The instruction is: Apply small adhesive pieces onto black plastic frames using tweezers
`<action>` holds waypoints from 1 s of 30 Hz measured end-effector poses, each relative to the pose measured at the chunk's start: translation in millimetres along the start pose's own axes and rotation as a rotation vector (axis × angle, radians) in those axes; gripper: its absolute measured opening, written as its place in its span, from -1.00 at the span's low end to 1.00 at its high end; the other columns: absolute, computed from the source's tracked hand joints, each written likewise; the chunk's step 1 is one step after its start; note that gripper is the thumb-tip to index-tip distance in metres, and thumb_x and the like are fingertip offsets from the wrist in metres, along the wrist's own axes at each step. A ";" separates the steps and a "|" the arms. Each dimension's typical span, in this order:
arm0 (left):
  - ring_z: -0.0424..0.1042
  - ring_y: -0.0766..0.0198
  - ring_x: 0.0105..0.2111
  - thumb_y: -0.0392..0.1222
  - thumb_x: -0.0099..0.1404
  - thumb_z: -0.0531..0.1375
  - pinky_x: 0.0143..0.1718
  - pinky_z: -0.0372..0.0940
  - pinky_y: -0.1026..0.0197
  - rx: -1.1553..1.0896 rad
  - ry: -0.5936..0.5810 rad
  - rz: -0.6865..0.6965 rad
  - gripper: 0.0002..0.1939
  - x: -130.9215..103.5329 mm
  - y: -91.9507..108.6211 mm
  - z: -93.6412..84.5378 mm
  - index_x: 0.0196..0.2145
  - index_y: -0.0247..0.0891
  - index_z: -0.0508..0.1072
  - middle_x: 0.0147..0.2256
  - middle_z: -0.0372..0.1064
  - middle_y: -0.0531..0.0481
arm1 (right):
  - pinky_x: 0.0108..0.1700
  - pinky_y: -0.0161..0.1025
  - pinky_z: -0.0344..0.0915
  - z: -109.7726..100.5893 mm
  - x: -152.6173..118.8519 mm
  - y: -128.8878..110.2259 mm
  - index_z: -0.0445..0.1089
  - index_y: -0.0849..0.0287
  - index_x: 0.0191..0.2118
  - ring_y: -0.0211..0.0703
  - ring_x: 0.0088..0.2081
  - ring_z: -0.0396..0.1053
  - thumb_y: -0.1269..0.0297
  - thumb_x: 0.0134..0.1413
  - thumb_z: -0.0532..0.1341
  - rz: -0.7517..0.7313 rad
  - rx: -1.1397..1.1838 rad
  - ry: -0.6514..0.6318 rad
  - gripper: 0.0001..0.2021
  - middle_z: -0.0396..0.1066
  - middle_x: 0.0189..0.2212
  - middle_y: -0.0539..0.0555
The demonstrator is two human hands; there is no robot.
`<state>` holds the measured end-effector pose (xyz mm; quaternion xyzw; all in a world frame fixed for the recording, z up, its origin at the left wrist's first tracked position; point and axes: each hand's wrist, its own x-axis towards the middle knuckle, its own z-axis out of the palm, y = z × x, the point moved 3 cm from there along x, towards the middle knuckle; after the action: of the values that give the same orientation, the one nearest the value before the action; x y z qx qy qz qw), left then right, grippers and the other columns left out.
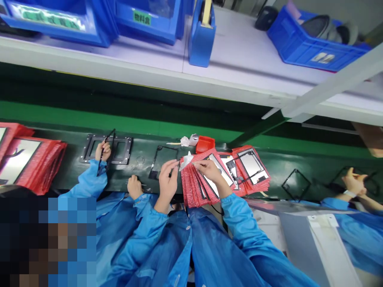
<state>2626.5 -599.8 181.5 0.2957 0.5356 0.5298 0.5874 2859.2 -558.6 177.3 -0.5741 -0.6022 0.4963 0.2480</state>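
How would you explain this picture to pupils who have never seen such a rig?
One camera, worn on a person's head, looks forward and down at their bare hands. The left hand and right hand meet around a crumpled white piece; each hand's exact grip is too small to tell. On the dark green bench lie red bubble-wrap pouches with flat panels, a red container and a black frame. Above, a shelf holds blue bins. Leftward, a co-worker's hand holds another frame.
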 end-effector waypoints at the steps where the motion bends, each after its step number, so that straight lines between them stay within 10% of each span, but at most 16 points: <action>1: 0.44 0.05 0.17 -0.06 0.49 0.30 0.22 0.43 -0.14 0.004 -0.084 0.003 -0.68 4.8 8.3 5.6 0.11 -0.23 0.51 0.22 0.40 -0.17 | -0.07 -0.14 0.53 1.3 -8.5 -3.7 0.49 0.25 -0.06 -0.20 -0.19 0.52 -0.07 0.40 0.25 -0.021 0.034 0.002 -0.59 0.53 -0.19 0.04; 8: 0.53 0.13 -0.01 -0.01 0.49 0.29 0.03 0.52 -0.03 -0.014 -0.408 -0.077 -0.64 0.0 17.3 40.0 0.09 -0.30 0.49 0.05 0.48 -0.13 | -0.05 -0.13 0.53 -1.1 -52.9 -27.5 0.52 0.24 -0.08 -0.21 -0.21 0.53 -0.13 0.36 0.27 -0.121 0.198 0.032 -0.55 0.56 -0.22 0.04; 18: 0.53 0.16 -0.05 -0.01 0.50 0.29 -0.02 0.53 0.01 -0.099 -0.469 -0.261 -0.64 -11.4 9.1 69.6 0.10 -0.30 0.48 0.03 0.48 -0.13 | -0.36 -0.33 0.38 -7.0 -61.4 -12.2 0.48 0.24 -0.10 -0.37 -0.48 0.32 -0.15 0.40 0.22 -0.134 0.332 0.053 -0.54 0.41 -0.43 -0.07; 30: 0.53 0.14 -0.02 -0.02 0.50 0.29 0.02 0.52 -0.01 -0.120 -0.441 -0.220 -0.64 -14.3 14.6 88.2 0.10 -0.29 0.48 0.06 0.47 -0.14 | -0.07 -0.16 0.47 -28.2 -67.9 -28.4 0.55 0.22 -0.10 -0.20 -0.19 0.50 -0.19 0.26 0.32 -0.191 0.393 0.135 -0.51 0.58 -0.20 0.09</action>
<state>2707.1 -589.9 221.6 0.3083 0.3911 0.4164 0.7607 2885.9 -609.1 231.6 -0.4871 -0.5274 0.5388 0.4409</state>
